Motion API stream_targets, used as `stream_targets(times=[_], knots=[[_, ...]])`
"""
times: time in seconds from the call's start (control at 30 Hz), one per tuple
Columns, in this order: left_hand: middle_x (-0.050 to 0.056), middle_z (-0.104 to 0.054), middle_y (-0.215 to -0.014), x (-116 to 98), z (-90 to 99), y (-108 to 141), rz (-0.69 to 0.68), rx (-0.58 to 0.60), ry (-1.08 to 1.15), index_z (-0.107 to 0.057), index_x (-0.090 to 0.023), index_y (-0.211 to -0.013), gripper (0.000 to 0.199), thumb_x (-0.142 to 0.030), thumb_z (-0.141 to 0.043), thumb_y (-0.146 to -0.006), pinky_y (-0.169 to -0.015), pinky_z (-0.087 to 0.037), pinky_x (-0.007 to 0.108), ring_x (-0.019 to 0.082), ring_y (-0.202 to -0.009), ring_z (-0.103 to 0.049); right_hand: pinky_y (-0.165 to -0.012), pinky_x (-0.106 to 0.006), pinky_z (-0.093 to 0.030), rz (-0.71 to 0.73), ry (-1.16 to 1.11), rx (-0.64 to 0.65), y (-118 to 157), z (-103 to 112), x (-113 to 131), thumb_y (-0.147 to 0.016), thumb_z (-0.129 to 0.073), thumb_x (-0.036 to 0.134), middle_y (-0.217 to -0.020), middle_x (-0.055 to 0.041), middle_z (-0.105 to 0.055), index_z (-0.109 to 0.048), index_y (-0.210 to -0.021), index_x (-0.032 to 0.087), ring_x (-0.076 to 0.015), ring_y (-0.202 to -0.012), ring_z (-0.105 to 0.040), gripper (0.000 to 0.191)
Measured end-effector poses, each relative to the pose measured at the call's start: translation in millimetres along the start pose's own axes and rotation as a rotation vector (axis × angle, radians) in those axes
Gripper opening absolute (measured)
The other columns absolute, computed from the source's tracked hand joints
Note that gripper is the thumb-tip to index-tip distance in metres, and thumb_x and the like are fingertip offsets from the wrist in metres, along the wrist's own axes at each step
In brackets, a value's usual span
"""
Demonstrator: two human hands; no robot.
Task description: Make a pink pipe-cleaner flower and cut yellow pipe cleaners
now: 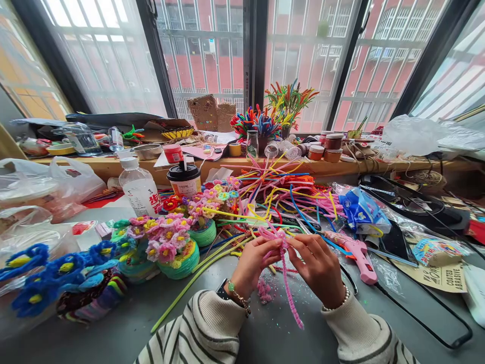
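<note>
- The left hand (248, 265) was closed in a fingertip pinch on the pink pipe cleaner (287, 285).
- The right hand (318, 265), half curled, pinched the same piece.
- The pipe cleaner was located lower centre, one end pointing downward.

black-striped cream sleeves (197, 328), ribbed cuffs (223, 312), dark wristband (222, 289), green-beaded bracelet (231, 286)

a wooden ledge (341, 169) runs along the far edge of the table (132, 313), below barred windows (208, 60). near that edge, left of its middle, a white-capped bottle (139, 187) stands beside a lidded cup (184, 180). a plastic bag (71, 177) slumps toward the far left corner. the ledge carries a red tub (173, 153), a glass jar (252, 144) and, near its right end, whitish plastic (413, 134).
</note>
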State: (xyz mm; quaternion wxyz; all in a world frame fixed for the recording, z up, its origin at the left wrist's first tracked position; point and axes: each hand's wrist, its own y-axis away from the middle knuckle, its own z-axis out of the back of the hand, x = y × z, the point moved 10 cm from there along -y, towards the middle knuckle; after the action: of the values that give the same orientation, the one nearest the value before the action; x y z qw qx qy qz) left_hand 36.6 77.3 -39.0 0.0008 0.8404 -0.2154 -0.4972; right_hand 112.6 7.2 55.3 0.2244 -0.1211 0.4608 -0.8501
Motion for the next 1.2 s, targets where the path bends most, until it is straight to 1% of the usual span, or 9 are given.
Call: stream_targets(times=[0.23,0.4,0.5,0.73,0.83,0.93,1.0,1.1,1.2], knots=[[0.004,-0.063,-0.068,-5.4,5.4,0.3,-0.059,-0.081,-0.057,-0.063,-0.011,-0.067,0.02,-0.025,-0.068,-0.054,-0.063,-0.044,0.023,0.011,-0.062,-0.057,-0.072,-0.032,-0.043,0.01,0.094,-0.004,-1.5,-0.9,3.4,-0.074,-0.051,0.016,-0.078,-0.0048,-0.059,-0.059,-0.084,0.02,-0.018,-0.078,-0.051,0.013],[0.004,-0.062,-0.066,-16.1,3.4,1.9,-0.177,-0.077,-0.102,-0.063,-0.011,-0.07,0.019,-0.026,-0.066,-0.057,-0.065,-0.045,0.024,0.011,-0.063,-0.056,-0.069,-0.031,-0.042,0.01,0.13,-0.007,-5.1,-2.0,8.4,-0.073,-0.051,0.015,-0.076,-0.006,-0.059,-0.059,-0.078,0.017,-0.0186,-0.077,-0.049,0.009],[0.004,-0.062,-0.067,-20.2,4.6,2.7,-0.222,-0.099,-0.15,-0.063,-0.01,-0.068,0.02,-0.027,-0.066,-0.057,-0.064,-0.045,0.025,0.012,-0.062,-0.055,-0.068,-0.031,-0.04,0.0,0.133,0.009,-7.0,-3.5,9.6,-0.074,-0.049,0.016,-0.077,-0.0065,-0.058,-0.058,-0.077,0.017,-0.0191,-0.077,-0.048,0.009],[0.003,-0.061,-0.063,-20.7,6.1,2.2,-0.216,-0.105,-0.192,-0.063,-0.011,-0.065,0.019,-0.027,-0.066,-0.056,-0.063,-0.044,0.025,0.011,-0.059,-0.054,-0.066,-0.031,-0.038,0.005,0.132,0.031,-5.0,-7.5,10.5,-0.076,-0.046,0.014,-0.077,-0.0071,-0.058,-0.057,-0.076,0.016,-0.0189,-0.076,-0.048,0.011],[0.002,-0.06,-0.06,-22.8,7.4,2.7,-0.242,-0.119,-0.221,-0.063,-0.011,-0.062,0.018,-0.028,-0.067,-0.055,-0.062,-0.044,0.025,0.011,-0.057,-0.053,-0.067,-0.032,-0.038,-0.02,0.116,0.031,-3.1,-8.6,9.8,-0.076,-0.046,0.014,-0.077,-0.0067,-0.057,-0.057,-0.074,0.017,-0.0189,-0.076,-0.046,0.011],[0.001,-0.059,-0.057,-22.5,5.2,2.2,-0.258,-0.101,-0.244,-0.062,-0.011,-0.062,0.018,-0.028,-0.065,-0.056,-0.062,-0.044,0.026,0.011,-0.057,-0.053,-0.068,-0.033,-0.037,-0.108,0.056,0.034,-1.1,-9.8,3.8,-0.074,-0.049,0.016,-0.078,-0.0065,-0.053,-0.056,-0.071,0.017,-0.0195,-0.076,-0.044,0.008],[0.001,-0.057,-0.056,-21.8,2.8,2.1,-0.258,-0.085,-0.273,-0.062,-0.011,-0.062,0.017,-0.027,-0.064,-0.057,-0.062,-0.043,0.026,0.012,-0.058,-0.052,-0.068,-0.034,-0.037,-0.218,0.004,0.032,1.2,-10.8,-5.3,-0.072,-0.05,0.018,-0.079,-0.0061,-0.048,-0.055,-0.068,0.018,-0.0196,-0.076,-0.043,0.007],[0.001,-0.056,-0.056,-25.2,0.6,4.4,-0.283,-0.094,-0.344,-0.061,-0.011,-0.06,0.015,-0.026,-0.063,-0.059,-0.059,-0.042,0.024,0.012,-0.057,-0.051,-0.07,-0.036,-0.037,-0.406,-0.115,0.045,6.4,-15.2,-21.9,-0.071,-0.051,0.022,-0.078,-0.0044,-0.042,-0.053,-0.064,0.019,-0.0198,-0.076,-0.041,0.008],[0.002,-0.057,-0.057,-29.9,-1.9,7.7,-0.315,-0.099,-0.4,-0.062,-0.011,-0.061,0.014,-0.025,-0.062,-0.06,-0.056,-0.04,0.022,0.011,-0.057,-0.049,-0.072,-0.037,-0.036,-0.581,-0.317,0.086,12.7,-24.4,-36.9,-0.07,-0.052,0.027,-0.076,-0.0026,-0.04,-0.052,-0.062,0.019,-0.0199,-0.078,-0.041,0.012]])
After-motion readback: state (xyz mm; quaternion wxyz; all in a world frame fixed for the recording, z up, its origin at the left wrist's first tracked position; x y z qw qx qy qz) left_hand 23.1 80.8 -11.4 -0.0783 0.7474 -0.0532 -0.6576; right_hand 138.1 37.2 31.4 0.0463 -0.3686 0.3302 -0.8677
